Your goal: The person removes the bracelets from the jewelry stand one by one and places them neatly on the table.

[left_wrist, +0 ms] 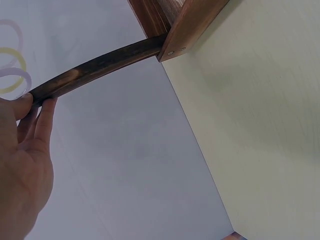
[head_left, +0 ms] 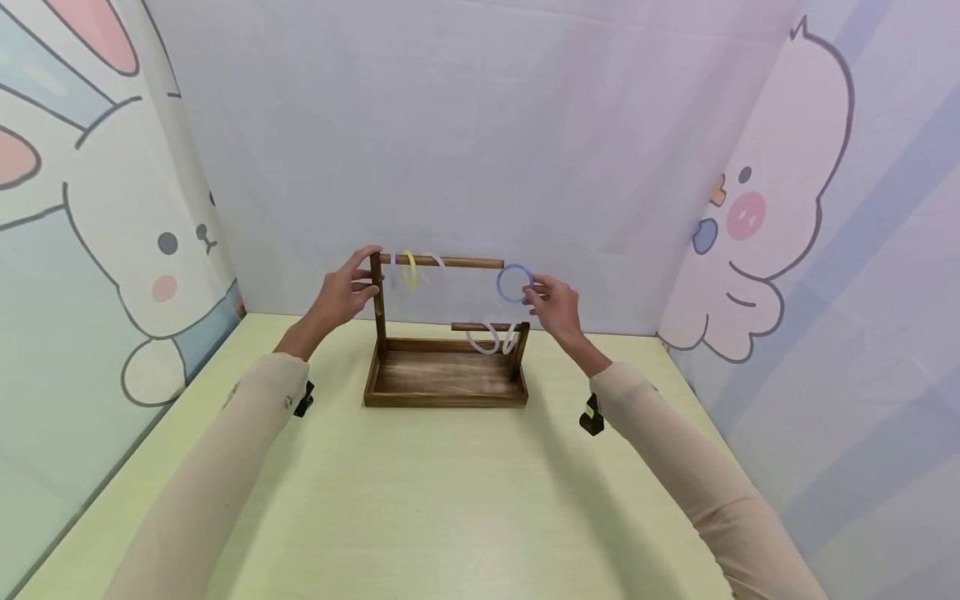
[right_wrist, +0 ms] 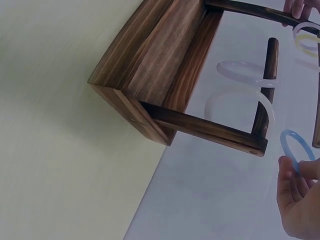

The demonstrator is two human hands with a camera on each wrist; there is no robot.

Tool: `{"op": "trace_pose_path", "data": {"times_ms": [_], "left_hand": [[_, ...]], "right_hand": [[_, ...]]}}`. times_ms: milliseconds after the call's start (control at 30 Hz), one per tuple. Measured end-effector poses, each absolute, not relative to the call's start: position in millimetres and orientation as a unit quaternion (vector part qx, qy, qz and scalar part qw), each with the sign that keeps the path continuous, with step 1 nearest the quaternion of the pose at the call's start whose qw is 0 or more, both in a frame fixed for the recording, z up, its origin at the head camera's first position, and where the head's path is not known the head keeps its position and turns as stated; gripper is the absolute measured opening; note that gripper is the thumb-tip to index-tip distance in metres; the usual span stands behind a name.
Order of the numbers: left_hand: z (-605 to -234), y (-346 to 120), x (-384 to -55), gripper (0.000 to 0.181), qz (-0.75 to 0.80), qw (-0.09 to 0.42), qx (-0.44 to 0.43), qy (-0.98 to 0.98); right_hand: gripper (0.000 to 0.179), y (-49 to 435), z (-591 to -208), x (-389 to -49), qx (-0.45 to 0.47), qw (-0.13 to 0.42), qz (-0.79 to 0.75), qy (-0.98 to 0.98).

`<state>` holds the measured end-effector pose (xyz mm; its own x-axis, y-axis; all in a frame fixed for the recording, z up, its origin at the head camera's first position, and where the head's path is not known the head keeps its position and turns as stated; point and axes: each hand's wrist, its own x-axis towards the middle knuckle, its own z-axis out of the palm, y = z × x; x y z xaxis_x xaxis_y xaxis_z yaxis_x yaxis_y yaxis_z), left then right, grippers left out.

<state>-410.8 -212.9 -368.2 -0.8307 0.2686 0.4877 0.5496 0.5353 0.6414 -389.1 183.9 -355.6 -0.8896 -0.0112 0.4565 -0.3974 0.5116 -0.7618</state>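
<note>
A dark wooden jewelry stand (head_left: 446, 401) has a tray base, a tall post (head_left: 378, 308) at left and a shorter post at right, each bearing a horizontal bar. My left hand (head_left: 341, 293) holds the top of the tall post between thumb and fingers. On the upper bar (head_left: 476, 262) hang a purple ring (left_wrist: 15, 71), a yellow ring (head_left: 413, 271) and a pale ring (head_left: 440, 264). My right hand (head_left: 557, 307) pinches a blue ring (right_wrist: 286, 143) by its edge, close beside the upper bar's free end.
Two pale translucent rings (head_left: 483, 351) hang on the lower bar (head_left: 463, 327). The stand rests on a light green table (head_left: 420, 492), near its back edge. A pale curtain (head_left: 465, 150) stands behind, with cartoon-printed panels on both sides.
</note>
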Motion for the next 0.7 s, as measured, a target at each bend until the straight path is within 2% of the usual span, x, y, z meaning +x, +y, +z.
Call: {"op": "trace_pose_path", "data": {"times_ms": [700], "left_hand": [[-366,-212,-407,0.077,-0.419,0.167,-0.234,-0.861]], "right_hand": [[0.033,162,-355,-369,0.164,0.17,0.484,-0.843]]}}
